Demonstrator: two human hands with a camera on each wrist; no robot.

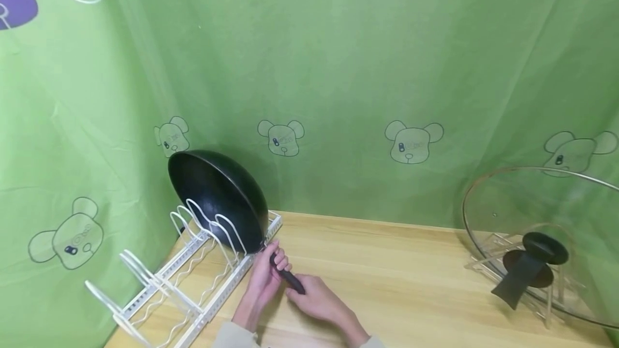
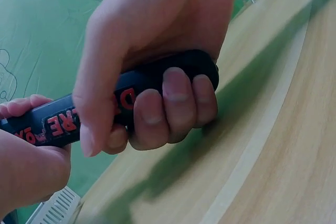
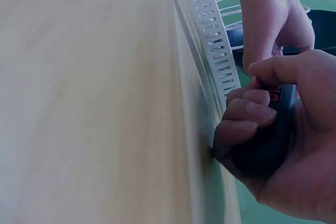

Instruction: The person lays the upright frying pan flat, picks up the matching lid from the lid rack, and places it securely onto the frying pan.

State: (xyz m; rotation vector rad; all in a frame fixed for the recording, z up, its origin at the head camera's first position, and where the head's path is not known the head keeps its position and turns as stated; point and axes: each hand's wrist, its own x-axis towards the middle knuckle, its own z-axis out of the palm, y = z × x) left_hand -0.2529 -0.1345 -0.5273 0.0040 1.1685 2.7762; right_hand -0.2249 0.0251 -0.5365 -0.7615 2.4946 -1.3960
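A black wok point(image 1: 217, 182) stands tilted on its side among the wire dividers at the far end of a white dish rack point(image 1: 227, 288). Its dark handle point(image 1: 293, 282) points toward me and to the right. My left hand point(image 1: 265, 271) grips the handle close to the wok. Around the handle's end curl the fingers of my right hand point(image 1: 315, 296). Seen from the left wrist, the handle point(image 2: 126, 95) carries red lettering, partly covered by fingers. The right wrist view shows both hands along it, beside the rack's slotted rail point(image 3: 212, 35).
At the right, a large glass lid point(image 1: 592, 278) with a black knob point(image 1: 535, 259) leans upright on a light-coloured stand point(image 1: 548, 302). Behind the wooden table point(image 1: 387, 267) hangs a green curtain point(image 1: 348, 79) with bear prints. More white wire dividers point(image 1: 103, 297) rise from the rack's near end.
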